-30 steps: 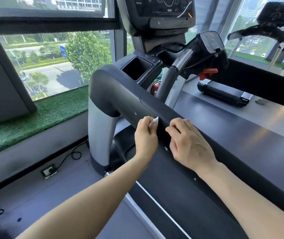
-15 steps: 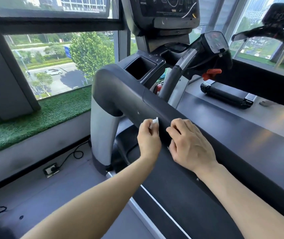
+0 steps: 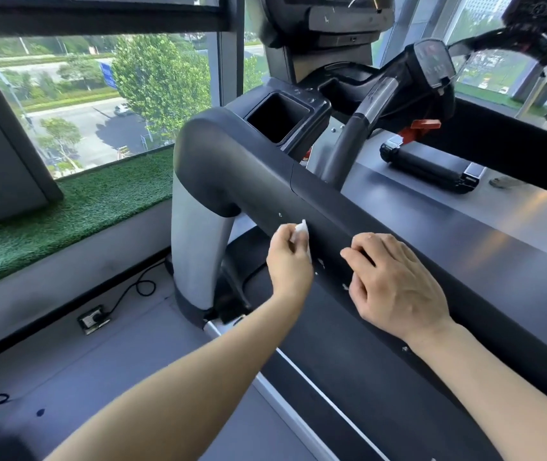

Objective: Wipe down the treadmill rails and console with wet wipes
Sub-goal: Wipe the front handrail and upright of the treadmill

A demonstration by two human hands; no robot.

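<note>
A large window fills the upper left of the frame, showing green trees and a road outside, and a strip of green artificial turf lies along its sill at the left. Below that, the grey floor takes up the lower left, with a black power socket and its looping black cable near the wall. The dark grey treadmill spans the centre and right; its long black side rail runs from the curved grey upright post in the middle down toward the lower right. At the top centre sits the black treadmill console, only partly in view, with a square black cup holder just below and left of it and a black-and-silver curved handlebar to its right. A red safety clip shows at the right of centre, above a short black front roller cover. The left hand, in the centre of the frame, has its fingers curled round a small white wet wipe and holds it against the outer face of the rail. The right hand, just to the right, rests on the top of the same rail with its fingers bent over the edge, holding nothing that can be seen. Small white specks dot the rail between and below the two hands.
</note>
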